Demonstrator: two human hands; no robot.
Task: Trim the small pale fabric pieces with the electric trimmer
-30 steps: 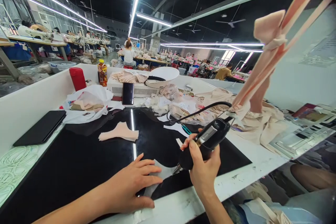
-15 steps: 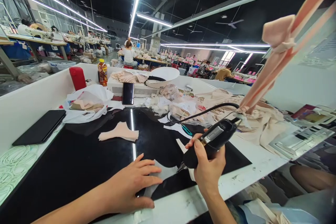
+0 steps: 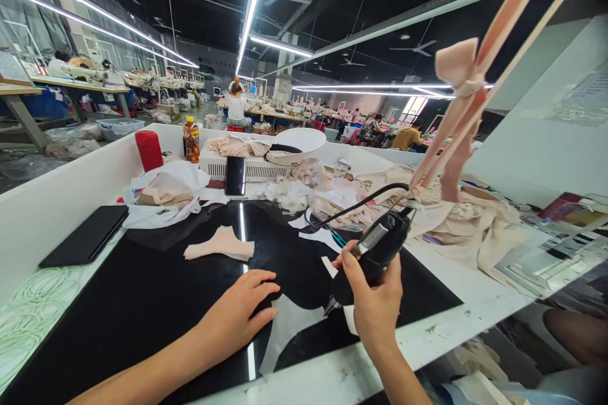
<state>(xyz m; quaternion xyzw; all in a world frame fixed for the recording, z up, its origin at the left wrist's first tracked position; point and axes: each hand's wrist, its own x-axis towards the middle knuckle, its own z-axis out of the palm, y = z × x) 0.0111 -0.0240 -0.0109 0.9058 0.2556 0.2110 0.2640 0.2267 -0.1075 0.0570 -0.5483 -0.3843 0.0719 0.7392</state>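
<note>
My right hand point(image 3: 377, 304) is wrapped round a black corded handheld tool point(image 3: 369, 259) with a pointed metal tip. That tip is at the right end of a thin whitish curved piece point(image 3: 285, 329) on the black work surface point(image 3: 156, 304); whether it touches cannot be made out. Left of the piece, my left hand point(image 3: 242, 307) rests palm down with fingers stretched out, holding nothing. A peach fabric piece point(image 3: 221, 244) lies farther back. White pieces point(image 3: 351, 319) are partly hidden behind my right hand and the tool.
Knotted peach fabric strips point(image 3: 456, 95) hang down to the tool's cord end. Peach fabric point(image 3: 475, 228) is heaped at the right. A phone point(image 3: 235, 176), a plastic bag point(image 3: 166, 193) and a bottle point(image 3: 191, 139) stand along the back. Green cord coils point(image 3: 38, 310) lie at the left.
My left hand has drawn back to the left, off the whitish piece, which now shows more fully. My right hand still holds the tool near the piece's end. The view has shifted slightly.
</note>
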